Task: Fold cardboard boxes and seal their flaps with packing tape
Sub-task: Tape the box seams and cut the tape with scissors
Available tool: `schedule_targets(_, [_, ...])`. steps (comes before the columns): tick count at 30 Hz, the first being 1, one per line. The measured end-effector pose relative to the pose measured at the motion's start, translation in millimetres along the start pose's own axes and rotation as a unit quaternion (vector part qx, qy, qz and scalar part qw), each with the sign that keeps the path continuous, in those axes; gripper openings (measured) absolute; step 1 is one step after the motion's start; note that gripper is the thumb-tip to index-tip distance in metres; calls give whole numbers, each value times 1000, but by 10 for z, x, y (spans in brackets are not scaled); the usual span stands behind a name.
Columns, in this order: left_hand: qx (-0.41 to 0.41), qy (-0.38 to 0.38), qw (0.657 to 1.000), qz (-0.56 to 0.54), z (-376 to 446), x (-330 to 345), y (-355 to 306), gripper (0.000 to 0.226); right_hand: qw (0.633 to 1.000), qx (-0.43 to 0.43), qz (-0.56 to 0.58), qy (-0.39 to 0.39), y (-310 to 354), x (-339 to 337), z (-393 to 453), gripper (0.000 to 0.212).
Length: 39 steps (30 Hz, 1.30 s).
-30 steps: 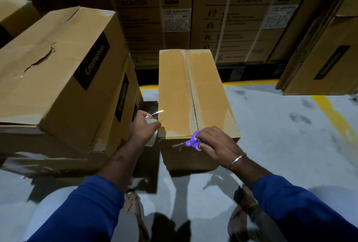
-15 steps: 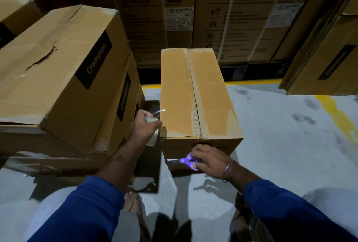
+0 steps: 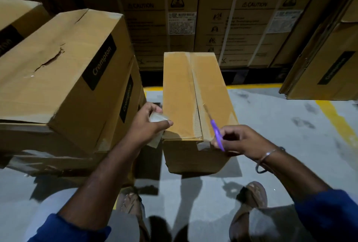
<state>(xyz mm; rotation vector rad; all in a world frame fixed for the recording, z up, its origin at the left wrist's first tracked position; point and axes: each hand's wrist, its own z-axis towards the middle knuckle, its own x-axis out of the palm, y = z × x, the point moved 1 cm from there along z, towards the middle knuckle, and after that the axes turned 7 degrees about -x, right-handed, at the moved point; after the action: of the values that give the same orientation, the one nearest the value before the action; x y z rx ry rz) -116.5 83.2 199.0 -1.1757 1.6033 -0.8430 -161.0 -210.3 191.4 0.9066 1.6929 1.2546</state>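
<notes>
From the head camera, a long cardboard box [image 3: 193,94] stands on the grey floor [image 3: 271,125] straight ahead of the person, its long axis running away from them toward the stacked cartons [image 3: 242,19] behind. Its top flaps are closed and meet along a centre seam with tape over it, so nothing inside can be seen. A strip of tape [image 3: 203,145] also folds over the near edge onto the front face.

The left hand [image 3: 149,125] sits at the box's near left corner, fingers curled around a roll of clear packing tape [image 3: 156,117], the thumb reaching onto the box's top edge. The right hand [image 3: 240,141] is at the near right corner, fingers closed around the purple handles of a pair of scissors [image 3: 216,131]; the blades angle up and away across the top of the box toward the seam.

To the left, closed boxes marked Crompton [image 3: 64,71] are piled, the top one tilted and torn on its upper face. More Crompton boxes [image 3: 329,63] stand on the right.
</notes>
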Motion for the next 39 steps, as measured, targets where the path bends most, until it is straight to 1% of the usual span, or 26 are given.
schedule_targets(2, [14,34,999,29,23,55,10,37,996,-7,54,-65,120,8,-89,38])
schedule_targets(4, [38,58,994,82,36,137,-10,37,996,19,53,-73,172,63,-78,51])
schedule_targets(6, [55,76,988,119,30,230,-53,40,993,66,75,-63,200,126,2,57])
schedule_targets(7, [59,82,987,128,25,265,-77,41,990,70,96,-70,231,161,46,56])
schedule_targets(9, [70,87,984,142,31,322,-96,43,985,48,119,-113,295,213,123,50])
schedule_targets(11, [81,93,980,159,47,362,-88,44,981,19,107,-160,298,243,211,48])
schedule_targets(13, [87,98,975,179,71,404,-69,40,976,7,110,-190,237,267,303,48])
schedule_targets(16, [96,109,970,195,93,461,-39,35,973,3,127,-191,171,347,406,46])
schedule_targets(18, [104,116,967,203,117,490,-23,35,975,-8,113,-192,124,400,446,44])
schedule_targets(21, [103,134,960,222,128,522,-21,35,972,-9,66,-226,41,433,473,47])
schedule_targets(23, [100,147,956,235,119,538,-39,36,967,4,57,-248,20,433,483,52])
schedule_targets(25, [91,161,954,236,121,546,-35,38,964,13,46,-263,0,413,494,52])
schedule_targets(27, [70,190,955,219,131,532,-26,42,961,17,37,-274,-11,372,502,45])
schedule_targets(30, [17,278,954,110,135,488,-33,49,961,23,29,-276,14,289,504,43])
schedule_targets(32, [8,317,945,80,136,424,-77,57,957,31,51,-282,59,231,482,43])
schedule_targets(35, [21,286,952,106,210,303,-128,92,947,42,126,-293,118,171,423,41])
schedule_targets(36, [22,289,951,111,225,263,-134,98,944,44,141,-294,137,161,397,41])
schedule_targets(37, [19,303,946,112,233,224,-133,99,942,49,148,-298,132,142,385,42])
schedule_targets(39, [5,332,935,123,254,130,-114,93,936,60,145,-316,103,73,358,43])
